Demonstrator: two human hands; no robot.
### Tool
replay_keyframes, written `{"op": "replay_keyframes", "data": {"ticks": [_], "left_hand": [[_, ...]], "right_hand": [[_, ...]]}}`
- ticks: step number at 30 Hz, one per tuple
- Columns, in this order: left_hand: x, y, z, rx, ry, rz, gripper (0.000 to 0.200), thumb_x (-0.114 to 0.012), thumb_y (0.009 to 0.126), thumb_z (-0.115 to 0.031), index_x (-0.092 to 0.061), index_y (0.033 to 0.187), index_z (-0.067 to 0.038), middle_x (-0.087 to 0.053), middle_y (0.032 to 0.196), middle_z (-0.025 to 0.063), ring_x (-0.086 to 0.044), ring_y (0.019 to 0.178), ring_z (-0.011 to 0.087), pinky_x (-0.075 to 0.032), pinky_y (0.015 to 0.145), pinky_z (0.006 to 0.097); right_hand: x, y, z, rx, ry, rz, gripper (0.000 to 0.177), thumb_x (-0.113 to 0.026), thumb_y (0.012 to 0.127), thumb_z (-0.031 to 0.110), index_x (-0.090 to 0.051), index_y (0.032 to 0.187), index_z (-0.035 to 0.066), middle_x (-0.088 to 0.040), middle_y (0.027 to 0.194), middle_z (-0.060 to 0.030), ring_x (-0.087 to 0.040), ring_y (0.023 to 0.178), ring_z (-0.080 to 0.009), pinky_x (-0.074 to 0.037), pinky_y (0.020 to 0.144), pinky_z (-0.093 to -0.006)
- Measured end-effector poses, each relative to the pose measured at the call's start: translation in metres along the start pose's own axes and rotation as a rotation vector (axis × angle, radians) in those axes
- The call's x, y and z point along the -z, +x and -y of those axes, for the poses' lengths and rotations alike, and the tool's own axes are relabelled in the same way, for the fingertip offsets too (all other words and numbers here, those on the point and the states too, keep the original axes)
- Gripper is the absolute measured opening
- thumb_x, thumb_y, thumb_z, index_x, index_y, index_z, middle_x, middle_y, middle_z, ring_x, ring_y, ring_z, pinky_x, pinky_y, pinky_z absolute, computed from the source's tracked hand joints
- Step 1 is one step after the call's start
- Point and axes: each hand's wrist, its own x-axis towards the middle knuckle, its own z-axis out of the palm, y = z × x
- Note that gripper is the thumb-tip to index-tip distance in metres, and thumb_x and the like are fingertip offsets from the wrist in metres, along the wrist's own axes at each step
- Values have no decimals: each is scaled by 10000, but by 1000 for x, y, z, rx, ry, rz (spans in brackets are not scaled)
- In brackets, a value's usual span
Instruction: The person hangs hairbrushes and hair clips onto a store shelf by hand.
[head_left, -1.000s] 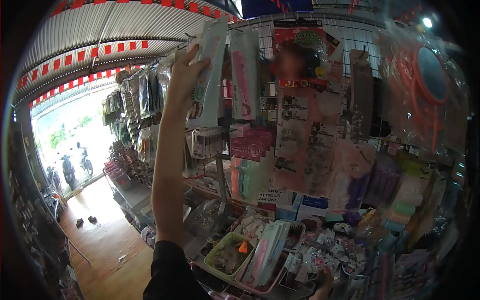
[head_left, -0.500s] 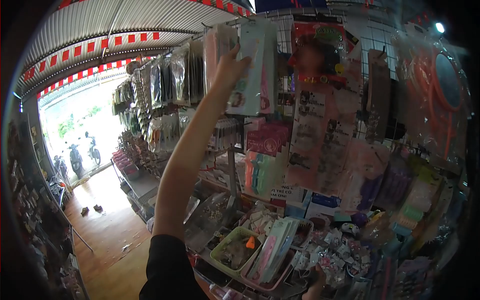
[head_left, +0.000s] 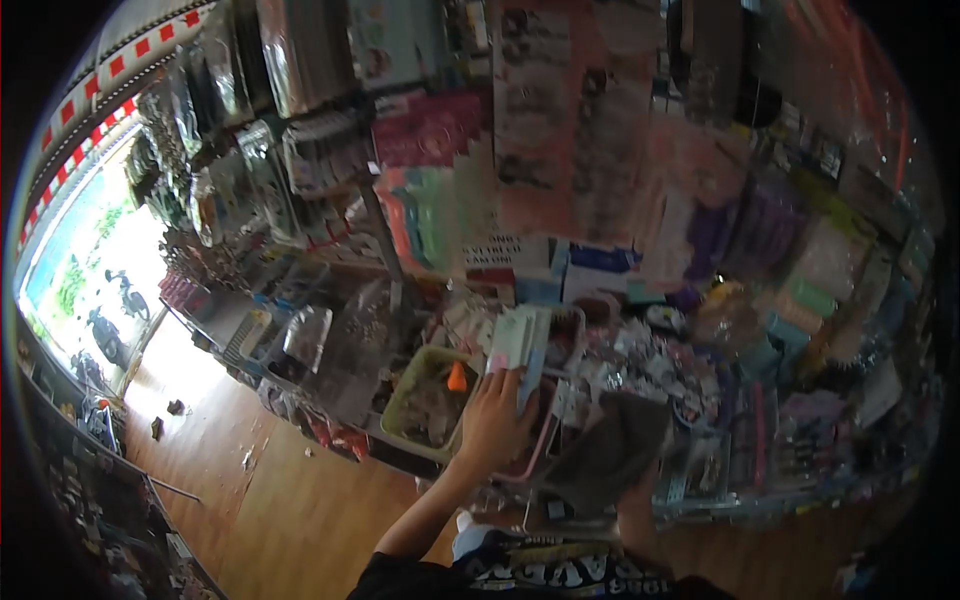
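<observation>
My left hand (head_left: 494, 423) is over a stack of flat, pale plastic packs (head_left: 517, 338) that stands tilted in a pink basket (head_left: 541, 440). Its fingers lie across the front of the packs and look closed on them; the thumb side is partly hidden. Low on the right, my right hand (head_left: 637, 492) grips a dark grey cloth (head_left: 612, 452), which covers part of the goods behind it. Left of the pink basket, a yellow-green basket (head_left: 408, 434) holds small bagged items and an orange piece (head_left: 457, 377).
Bagged goods (head_left: 305, 55) hang from the rack above the counter. Many small packets (head_left: 650, 365) lie to the right of the baskets. A metal post (head_left: 380, 230) rises behind the counter. Wooden floor (head_left: 290, 510) runs along the left toward the bright doorway with motorbikes (head_left: 105, 330).
My left hand has come down from the hanging packs to the stack in the pink basket. The view has tilted downward, and the cloth in my right hand now shows more fully.
</observation>
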Motion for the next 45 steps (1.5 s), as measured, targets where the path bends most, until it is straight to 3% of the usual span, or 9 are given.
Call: {"op": "replay_keyframes", "data": {"ticks": [5,22,30,32,34,36,40,42,45], "left_hand": [[-50,-40,14,460,177,174,509,-631,739,-224,-408,1151,-25,-424,1097,190,-431,1028,362,-464,746,404],[-36,-26,41,636,-11,-2,723,-732,632,-259,-391,1219,-12,-400,1115,229,-474,984,397,-430,793,419],[-18,-18,33,648,-181,-247,602,-700,706,-230,-433,1199,-10,-454,1009,148,-498,929,289,-418,787,367],[-18,-24,26,706,-868,-347,584,-682,745,-193,-406,1235,-33,-486,1046,113,-523,948,226,-417,825,313],[-18,-37,19,753,-930,-400,577,-670,755,-178,-388,1239,-37,-493,1048,113,-528,948,220,-422,818,311],[-15,-50,14,820,-1049,-505,566,-647,776,-150,-353,1248,-46,-507,1051,114,-538,950,208,-430,805,306],[-4,-51,3,911,-1238,-689,553,-613,807,-107,-300,1261,-58,-528,1055,116,-552,952,191,-443,786,299],[21,-45,-22,789,-1275,-718,516,-599,817,-94,-297,1233,-51,-544,1015,115,-570,933,206,-447,794,304],[22,-51,-28,828,-1171,-668,502,-603,816,-99,-303,1212,-35,-547,999,132,-576,929,217,-454,789,305]], "right_hand": [[-8,4,-2,-201,210,-68,442,-314,906,249,-375,1272,7,-446,1264,-153,-470,1131,-272,-390,959,-398],[-44,22,-18,-207,-32,-10,665,-387,850,566,-370,1281,60,-451,1254,-103,-462,1117,-253,-373,941,-407],[-26,37,-45,210,-1343,111,592,-256,932,461,-350,1261,-22,-382,1291,-97,-358,1194,-165,-247,1010,-298],[-56,26,-54,175,-1021,350,587,-248,931,456,-359,1263,-15,-366,1313,-132,-328,1235,-198,-222,1027,-342],[-101,25,-59,648,-1495,916,553,-293,918,429,-361,1277,14,-332,1331,-175,-288,1268,-264,-223,1026,-412],[-105,18,-71,504,-1631,1374,531,-674,638,126,-479,1130,71,-395,1206,-207,-381,1152,-372,-263,990,-473],[-68,5,-83,604,-1498,958,395,-552,766,180,-504,1143,70,-321,1319,-205,-288,1242,-356,-274,995,-455],[-76,-5,-80,171,-1396,407,394,-612,692,78,-529,1075,43,-475,1179,-219,-429,1141,-346,-382,911,-398],[-73,4,-67,-370,-1680,619,472,-674,677,158,-485,1074,-12,-579,974,-236,-545,981,-352,-456,781,-374]]}}
